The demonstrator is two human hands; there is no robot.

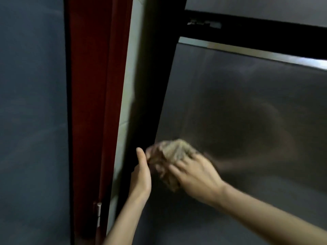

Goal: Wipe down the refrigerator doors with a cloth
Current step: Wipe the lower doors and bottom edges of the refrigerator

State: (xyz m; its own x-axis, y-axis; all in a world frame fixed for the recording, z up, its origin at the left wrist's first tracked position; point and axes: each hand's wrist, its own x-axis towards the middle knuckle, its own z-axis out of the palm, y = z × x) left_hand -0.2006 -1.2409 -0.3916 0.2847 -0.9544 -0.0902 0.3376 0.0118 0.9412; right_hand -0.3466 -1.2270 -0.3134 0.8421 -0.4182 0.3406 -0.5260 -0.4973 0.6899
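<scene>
Head view: a crumpled tan cloth (174,153) sits against the dark grey brushed-metal refrigerator door (247,121), low and close to its left edge. The left hand (141,174) grips the wad's left side, thumb upright, fingers curled into the fabric. The right hand (196,175) lies over its lower right with fingers apart (motion blur hides whether they clutch or only press). A dark red vertical panel (88,103) with a white hinge (99,214) stands to the left.
</scene>
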